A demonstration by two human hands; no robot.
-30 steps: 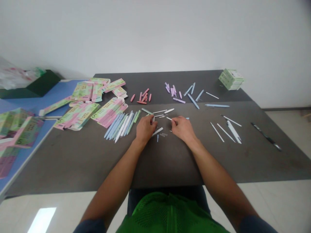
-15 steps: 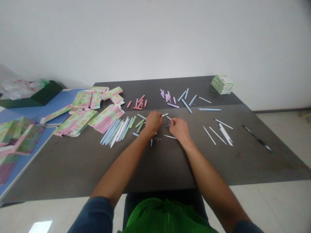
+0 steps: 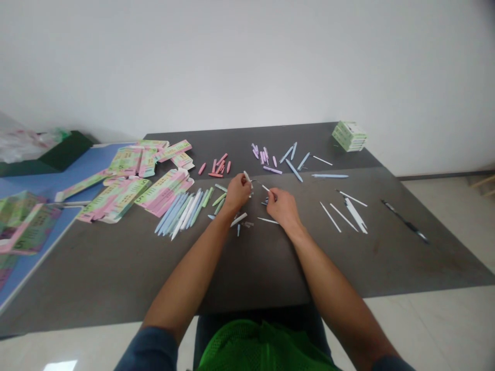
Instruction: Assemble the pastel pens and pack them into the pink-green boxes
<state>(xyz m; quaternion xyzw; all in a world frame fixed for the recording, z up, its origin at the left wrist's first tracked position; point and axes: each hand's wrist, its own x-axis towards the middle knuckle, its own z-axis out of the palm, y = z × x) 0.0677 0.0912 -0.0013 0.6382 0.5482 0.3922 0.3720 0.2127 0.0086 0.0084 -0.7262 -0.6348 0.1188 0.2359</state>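
Observation:
My left hand point(image 3: 238, 191) is closed around a short white pen barrel point(image 3: 246, 176) that pokes up from its fingertips. Pinched in my right hand point(image 3: 284, 207) is a thin white pen refill point(image 3: 265, 187) with a dark end, slanting toward the left hand. A small gap shows between the two parts. Near the left wrist lie a white pen piece point(image 3: 238, 219), a small blue piece point(image 3: 238, 230) and some clear bits point(image 3: 248, 224). Green pen parts point(image 3: 218, 199) sit just left of that hand. Another white refill point(image 3: 267, 221) rests below the right fingers.
Left stand a row of pens point(image 3: 181, 211) and flattened pink-green cartons point(image 3: 166, 190). Red point(image 3: 220, 167), purple point(image 3: 265, 154) and blue pen parts point(image 3: 294, 170) lie farther back. Refills point(image 3: 344, 216), a black pen point(image 3: 404, 221) and a stacked box point(image 3: 350, 136) are right.
My hands have drawn slightly apart. The white barrel has tipped upright in my left hand, and the refill's dark end now shows between the hands. The view has shifted slightly.

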